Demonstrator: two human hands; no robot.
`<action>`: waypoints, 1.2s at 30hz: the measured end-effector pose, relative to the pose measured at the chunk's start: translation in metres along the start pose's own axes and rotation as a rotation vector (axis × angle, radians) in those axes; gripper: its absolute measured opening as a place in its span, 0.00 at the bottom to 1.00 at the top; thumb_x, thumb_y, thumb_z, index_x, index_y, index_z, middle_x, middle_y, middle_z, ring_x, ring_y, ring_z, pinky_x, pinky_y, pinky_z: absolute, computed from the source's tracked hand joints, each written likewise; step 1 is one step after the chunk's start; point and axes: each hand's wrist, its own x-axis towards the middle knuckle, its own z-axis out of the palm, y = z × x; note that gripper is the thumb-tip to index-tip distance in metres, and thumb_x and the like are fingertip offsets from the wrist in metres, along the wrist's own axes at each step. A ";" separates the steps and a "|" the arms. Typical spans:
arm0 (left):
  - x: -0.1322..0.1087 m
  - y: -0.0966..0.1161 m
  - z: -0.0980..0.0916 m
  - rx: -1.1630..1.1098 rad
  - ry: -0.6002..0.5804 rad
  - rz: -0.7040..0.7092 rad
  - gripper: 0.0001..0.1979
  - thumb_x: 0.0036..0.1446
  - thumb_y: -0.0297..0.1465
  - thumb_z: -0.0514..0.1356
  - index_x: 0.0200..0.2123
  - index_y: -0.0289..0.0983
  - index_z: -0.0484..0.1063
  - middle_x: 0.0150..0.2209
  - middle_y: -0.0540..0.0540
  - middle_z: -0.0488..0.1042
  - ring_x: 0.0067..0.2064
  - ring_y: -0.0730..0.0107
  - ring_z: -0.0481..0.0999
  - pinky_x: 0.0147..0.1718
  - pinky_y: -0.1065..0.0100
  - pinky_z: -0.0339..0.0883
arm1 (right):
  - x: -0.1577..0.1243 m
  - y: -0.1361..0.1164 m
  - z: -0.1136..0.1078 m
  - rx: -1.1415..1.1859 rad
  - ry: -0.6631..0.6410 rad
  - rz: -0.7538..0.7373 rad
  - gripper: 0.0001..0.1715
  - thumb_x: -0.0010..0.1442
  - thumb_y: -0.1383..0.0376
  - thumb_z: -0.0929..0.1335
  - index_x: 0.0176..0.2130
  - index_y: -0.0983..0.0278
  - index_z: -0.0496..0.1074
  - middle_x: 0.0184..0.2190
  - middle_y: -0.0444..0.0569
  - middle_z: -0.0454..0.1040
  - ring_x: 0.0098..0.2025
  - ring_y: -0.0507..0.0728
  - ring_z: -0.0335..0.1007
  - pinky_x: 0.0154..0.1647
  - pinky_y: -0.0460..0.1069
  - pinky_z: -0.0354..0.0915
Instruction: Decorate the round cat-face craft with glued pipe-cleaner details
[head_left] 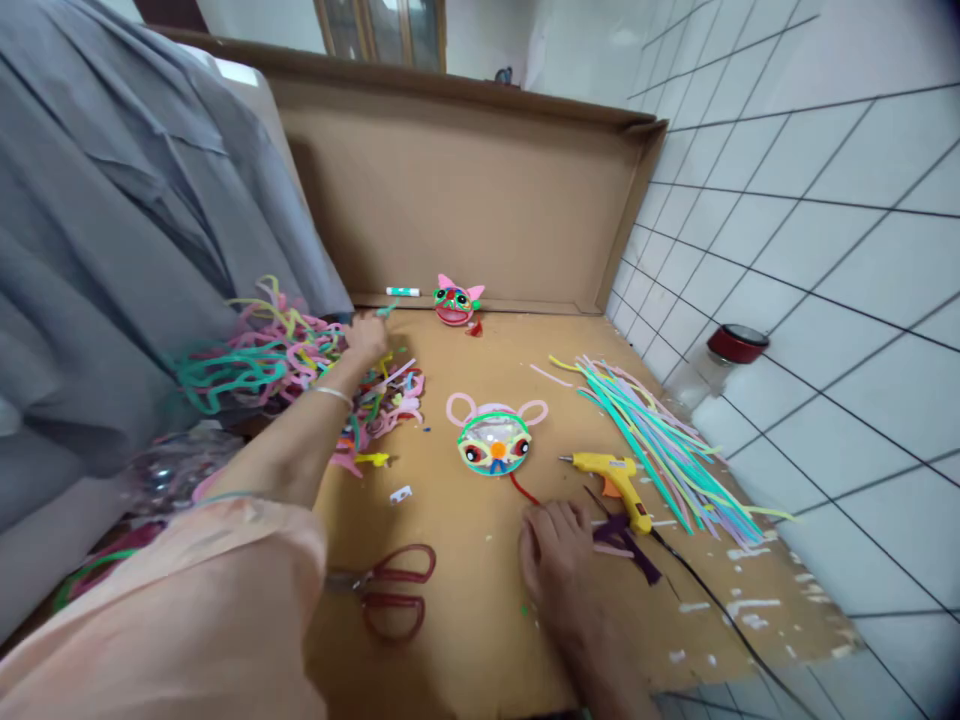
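My left hand [366, 337] reaches far out to the heap of coloured pipe cleaners [300, 365] at the left. Its fingers are closed in the strands near a teal piece; what it pinches I cannot make out. My right hand [556, 545] rests on the cardboard sheet [465, 620], fingers curled down beside dark purple pipe cleaner pieces [626, 545] and a red strand. Just beyond it lies a round animal face craft [495, 438] with pink ears. A yellow glue gun [615, 480] lies to the right of my right hand.
Red-handled scissors [394, 590] lie near my left elbow. A bundle of straight pipe cleaners [667, 450] fans out at the right. A second small craft face [456, 300] and a marker [403, 291] sit at the cardboard's back wall. A red-lidded jar [720, 360] stands on the tiles. Grey cloth [112, 250] hangs at the left.
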 end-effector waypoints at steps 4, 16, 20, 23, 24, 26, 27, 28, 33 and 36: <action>-0.010 0.010 -0.045 -0.312 0.392 0.084 0.23 0.59 0.27 0.50 0.56 0.36 0.70 0.58 0.41 0.70 0.61 0.59 0.65 0.59 0.59 0.59 | 0.000 0.003 0.001 0.009 0.020 -0.026 0.09 0.59 0.75 0.61 0.33 0.62 0.65 0.26 0.44 0.69 0.31 0.54 0.63 0.40 0.51 0.54; -0.217 0.064 -0.119 -1.222 0.052 0.143 0.17 0.48 0.38 0.61 0.40 0.35 0.78 0.39 0.40 0.80 0.44 0.60 0.77 0.45 0.58 0.69 | -0.002 0.010 -0.005 0.175 0.143 0.009 0.08 0.63 0.69 0.61 0.35 0.64 0.68 0.27 0.46 0.72 0.33 0.54 0.66 0.40 0.51 0.57; -0.311 0.088 -0.077 -1.345 -0.337 0.164 0.14 0.47 0.42 0.66 0.32 0.38 0.78 0.31 0.43 0.78 0.36 0.64 0.77 0.39 0.63 0.67 | -0.009 -0.016 -0.023 0.624 0.020 0.256 0.18 0.67 0.59 0.57 0.45 0.62 0.71 0.40 0.52 0.75 0.44 0.57 0.69 0.46 0.54 0.62; -0.364 0.108 -0.043 -1.409 -0.621 0.154 0.16 0.50 0.45 0.65 0.33 0.38 0.78 0.26 0.45 0.76 0.30 0.69 0.74 0.34 0.66 0.64 | -0.013 -0.045 -0.038 1.022 -0.091 0.489 0.23 0.67 0.51 0.57 0.46 0.60 0.72 0.46 0.52 0.75 0.48 0.57 0.71 0.51 0.55 0.64; -0.375 0.113 -0.034 -1.442 -0.664 0.145 0.17 0.50 0.46 0.65 0.31 0.37 0.77 0.24 0.46 0.74 0.27 0.71 0.73 0.32 0.67 0.63 | -0.013 -0.052 -0.044 1.136 -0.118 0.558 0.24 0.66 0.49 0.58 0.45 0.59 0.73 0.44 0.51 0.76 0.46 0.57 0.71 0.49 0.54 0.66; -0.390 0.121 -0.020 -1.498 -0.731 0.087 0.18 0.49 0.46 0.66 0.30 0.36 0.76 0.23 0.48 0.71 0.23 0.74 0.69 0.28 0.69 0.60 | -0.012 -0.062 -0.054 1.284 -0.042 0.704 0.25 0.64 0.46 0.59 0.41 0.59 0.73 0.41 0.50 0.77 0.44 0.57 0.72 0.47 0.54 0.66; -0.395 0.123 -0.016 -1.513 -0.750 0.059 0.18 0.48 0.46 0.66 0.31 0.36 0.75 0.22 0.49 0.70 0.21 0.75 0.67 0.26 0.69 0.58 | -0.010 -0.064 -0.059 1.340 0.002 0.752 0.24 0.62 0.45 0.61 0.38 0.59 0.73 0.38 0.50 0.77 0.43 0.56 0.72 0.47 0.54 0.66; -0.398 0.123 -0.013 -1.531 -0.753 0.026 0.18 0.48 0.46 0.66 0.31 0.36 0.75 0.22 0.50 0.69 0.20 0.76 0.65 0.24 0.70 0.56 | -0.009 -0.065 -0.064 1.400 0.051 0.792 0.24 0.61 0.44 0.62 0.35 0.59 0.72 0.34 0.49 0.77 0.41 0.57 0.72 0.46 0.54 0.67; -0.406 0.116 -0.008 -1.579 -0.722 -0.070 0.17 0.47 0.45 0.66 0.32 0.37 0.74 0.21 0.52 0.67 0.18 0.79 0.58 0.20 0.71 0.48 | -0.005 -0.068 -0.089 1.674 0.073 0.829 0.33 0.61 0.40 0.59 0.18 0.60 0.57 0.11 0.38 0.54 0.19 0.53 0.61 0.35 0.55 0.68; -0.408 0.106 -0.007 -1.558 -0.756 -0.060 0.18 0.48 0.46 0.66 0.33 0.36 0.74 0.21 0.51 0.67 0.17 0.79 0.59 0.19 0.71 0.48 | -0.001 -0.063 -0.104 1.669 0.023 0.754 0.35 0.63 0.40 0.54 0.17 0.60 0.52 0.10 0.34 0.44 0.12 0.49 0.43 0.26 0.52 0.63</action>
